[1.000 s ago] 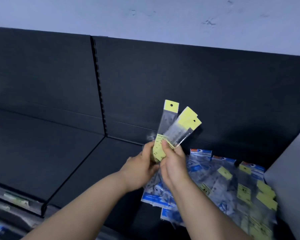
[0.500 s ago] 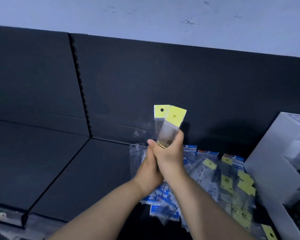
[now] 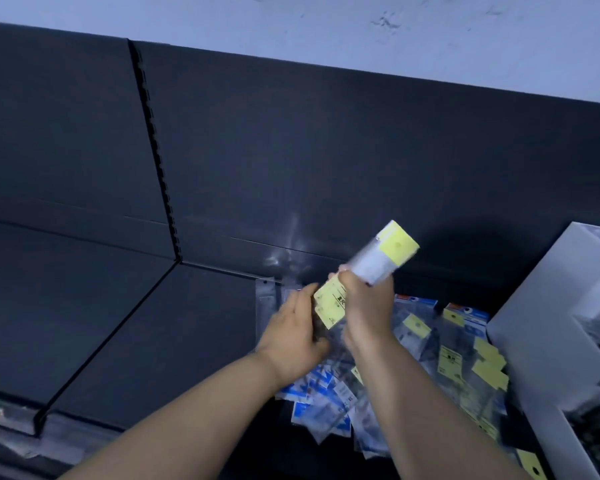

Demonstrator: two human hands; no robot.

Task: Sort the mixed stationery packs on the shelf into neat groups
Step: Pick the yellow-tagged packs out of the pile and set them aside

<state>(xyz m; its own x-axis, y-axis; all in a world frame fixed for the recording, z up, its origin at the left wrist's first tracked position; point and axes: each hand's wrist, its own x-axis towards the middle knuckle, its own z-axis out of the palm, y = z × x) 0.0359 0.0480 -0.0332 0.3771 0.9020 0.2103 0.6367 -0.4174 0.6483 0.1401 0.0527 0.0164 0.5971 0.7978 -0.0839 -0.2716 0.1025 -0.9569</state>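
Note:
My right hand (image 3: 365,306) grips a bundle of clear packs with yellow header cards (image 3: 378,266), tilted up to the right above the shelf; the bundle is motion-blurred. My left hand (image 3: 291,337) lies just left of the bundle's lower yellow end with its fingers stretched out, fingertips beside that end. Whether they touch it I cannot tell. Under both hands a mixed pile of packs (image 3: 430,358) lies on the dark shelf (image 3: 153,341): yellow-labelled clear ones to the right, blue-and-white ones (image 3: 319,403) toward the front.
A white box (image 3: 548,323) stands against the pile on the right. A slotted upright (image 3: 153,150) divides the dark back panel. Left of a seam lies another dark shelf section (image 3: 49,289). A pale wall rises above.
The bundle has tipped from upright to leaning right in my right hand. My left hand has let go of it and dropped lower left. The view has shifted right.

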